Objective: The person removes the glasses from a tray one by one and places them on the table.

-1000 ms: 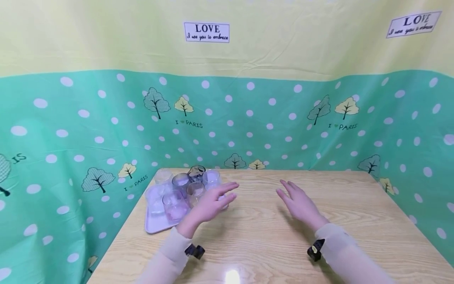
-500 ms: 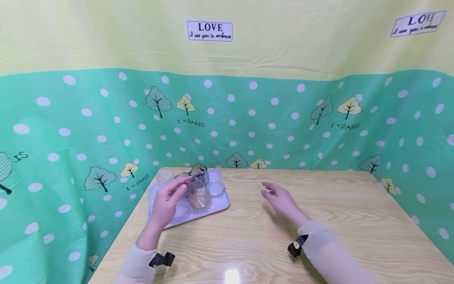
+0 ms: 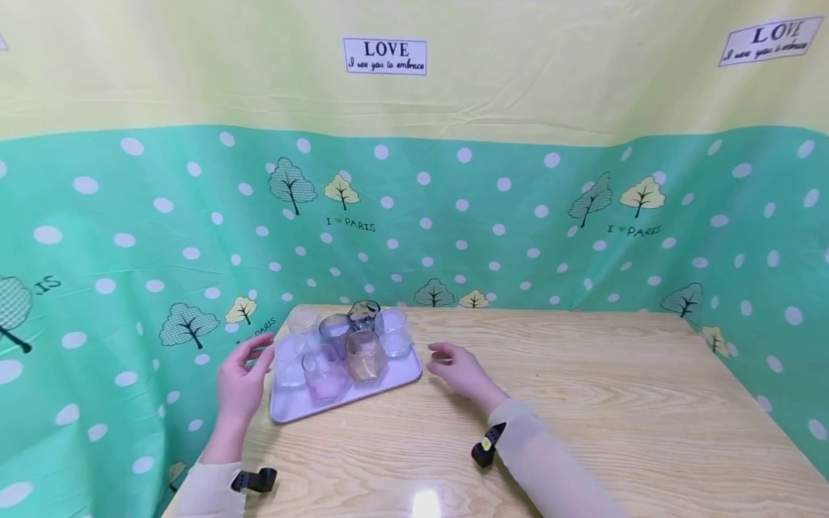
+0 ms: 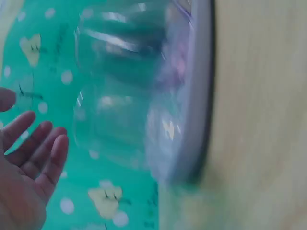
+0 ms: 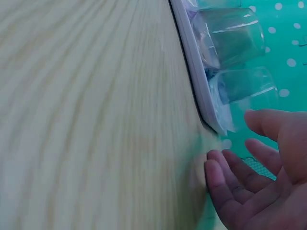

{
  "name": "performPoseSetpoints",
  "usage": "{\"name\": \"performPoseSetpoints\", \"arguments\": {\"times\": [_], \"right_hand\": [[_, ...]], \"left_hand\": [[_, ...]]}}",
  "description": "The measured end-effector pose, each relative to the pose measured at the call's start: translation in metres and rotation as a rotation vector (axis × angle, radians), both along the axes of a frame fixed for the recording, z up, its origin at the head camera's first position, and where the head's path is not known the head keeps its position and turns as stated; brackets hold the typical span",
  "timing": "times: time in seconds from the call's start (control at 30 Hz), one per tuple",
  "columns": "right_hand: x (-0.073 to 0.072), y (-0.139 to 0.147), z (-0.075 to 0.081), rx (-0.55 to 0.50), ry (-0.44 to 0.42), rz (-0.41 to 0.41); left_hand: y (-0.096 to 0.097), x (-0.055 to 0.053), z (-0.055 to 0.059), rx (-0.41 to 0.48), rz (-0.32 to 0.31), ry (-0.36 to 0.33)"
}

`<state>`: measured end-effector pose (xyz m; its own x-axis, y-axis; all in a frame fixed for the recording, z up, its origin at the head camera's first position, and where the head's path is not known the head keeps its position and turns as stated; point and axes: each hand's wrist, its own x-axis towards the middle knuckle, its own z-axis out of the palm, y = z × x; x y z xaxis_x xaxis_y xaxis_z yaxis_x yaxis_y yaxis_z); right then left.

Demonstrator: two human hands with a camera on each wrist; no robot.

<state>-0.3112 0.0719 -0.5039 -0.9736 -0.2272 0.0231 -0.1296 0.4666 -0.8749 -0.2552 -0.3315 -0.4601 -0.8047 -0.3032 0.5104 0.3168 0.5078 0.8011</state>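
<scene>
A pale lilac tray (image 3: pixel 311 411) sits at the table's back left with several drinking glasses on it. A pinkish glass (image 3: pixel 326 375) and an amber-tinted glass (image 3: pixel 365 357) stand along its front, and a clear glass (image 3: pixel 393 333) at its right end. My left hand (image 3: pixel 241 378) hovers just off the tray's left end, fingers loosely bent and holding nothing. Near the right end is my right hand (image 3: pixel 461 372), its palm turned toward the tray and nothing in it. In the right wrist view, the fingers (image 5: pixel 218 175) are relaxed beside the tray's corner (image 5: pixel 215 125).
The wooden table (image 3: pixel 583 432) stretches out to the right of the tray. A green and yellow printed curtain (image 3: pixel 492 216) hangs close behind the table and along both sides. A dark-patterned glass (image 3: pixel 364 314) stands at the tray's back.
My left hand has swung left across the glasses to the tray's left side. My right hand has moved left, from mid-table to near the tray's right end. The tray stays put.
</scene>
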Motion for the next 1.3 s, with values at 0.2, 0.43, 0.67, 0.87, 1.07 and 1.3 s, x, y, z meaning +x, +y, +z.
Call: {"name": "performPoseSetpoints", "arguments": {"times": [0.2, 0.43, 0.67, 0.87, 1.07, 1.3], "right_hand": [[-0.004, -0.016, -0.006, 0.002, -0.026, -0.019], [-0.004, -0.026, -0.003, 0.027, -0.030, -0.050], [-0.003, -0.035, -0.005, 0.114, -0.011, -0.061], [-0.005, -0.039, -0.007, 0.151, -0.001, -0.057], [-0.004, -0.038, -0.007, 0.163, -0.004, -0.061], [-0.003, -0.040, -0.005, 0.168, -0.017, -0.067]], "left_hand": [[-0.020, 0.006, -0.002, 0.005, 0.039, -0.194], [-0.037, 0.009, -0.006, -0.066, -0.096, -0.483], [-0.046, 0.009, -0.021, -0.136, -0.256, -0.650], [-0.044, 0.011, -0.020, -0.225, -0.239, -0.723], [-0.040, 0.011, -0.018, -0.316, -0.256, -0.736], [-0.039, 0.009, -0.022, -0.357, -0.280, -0.735]]}}
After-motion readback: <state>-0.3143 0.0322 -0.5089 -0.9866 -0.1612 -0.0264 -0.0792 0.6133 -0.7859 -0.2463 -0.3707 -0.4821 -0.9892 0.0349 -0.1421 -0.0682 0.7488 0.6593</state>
